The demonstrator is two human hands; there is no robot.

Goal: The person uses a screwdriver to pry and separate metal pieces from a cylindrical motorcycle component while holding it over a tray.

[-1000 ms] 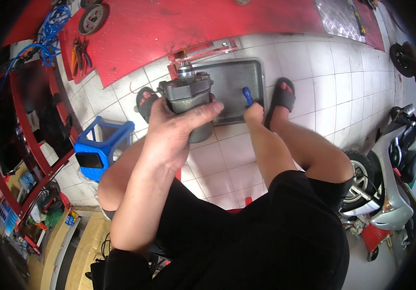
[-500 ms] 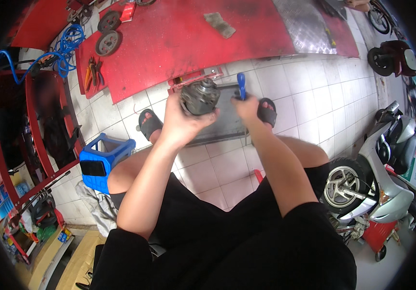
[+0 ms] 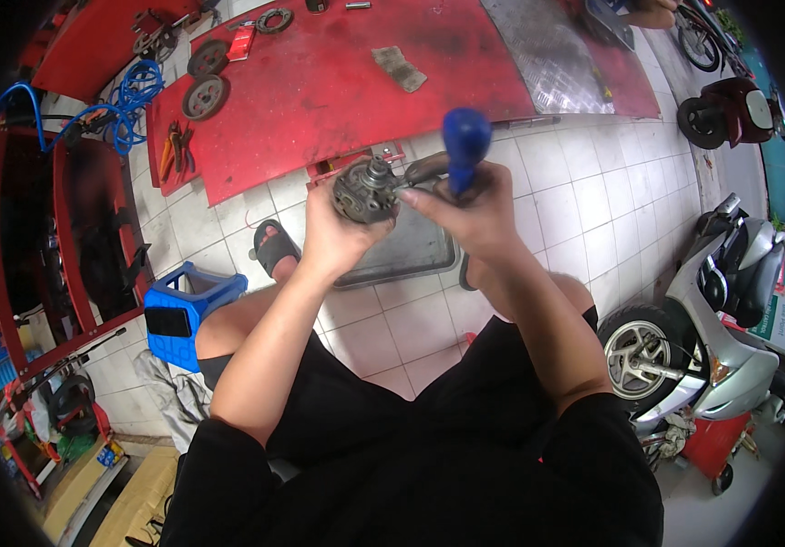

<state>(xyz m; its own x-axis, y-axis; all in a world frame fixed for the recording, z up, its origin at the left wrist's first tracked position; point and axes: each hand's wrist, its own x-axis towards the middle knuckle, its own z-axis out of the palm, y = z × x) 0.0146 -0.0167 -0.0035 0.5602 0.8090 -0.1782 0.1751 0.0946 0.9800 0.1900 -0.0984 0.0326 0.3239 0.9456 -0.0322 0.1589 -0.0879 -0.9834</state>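
Observation:
My left hand is wrapped round a grease-dark, round metal machine part with a short shaft stub pointing up. Beside it, my right hand is closed on a blue-handled tool, whose rounded blue end stands up toward me, blurred. A dark, elongated piece runs from the right hand's fingers toward the metal part; whether it belongs to the tool I cannot tell. The right fingertips are at the part's edge. Below both hands a dark, shallow tray lies on the tiles.
A red work table carries pliers, two wheel-like discs and a grey rag. At my left stand a blue stool with a phone on it and a red rack. A silver scooter is at the right.
My right hand has come up and left, bringing the blue-handled tool beside the metal part. The part has tilted slightly in my left hand. The view has shifted a little.

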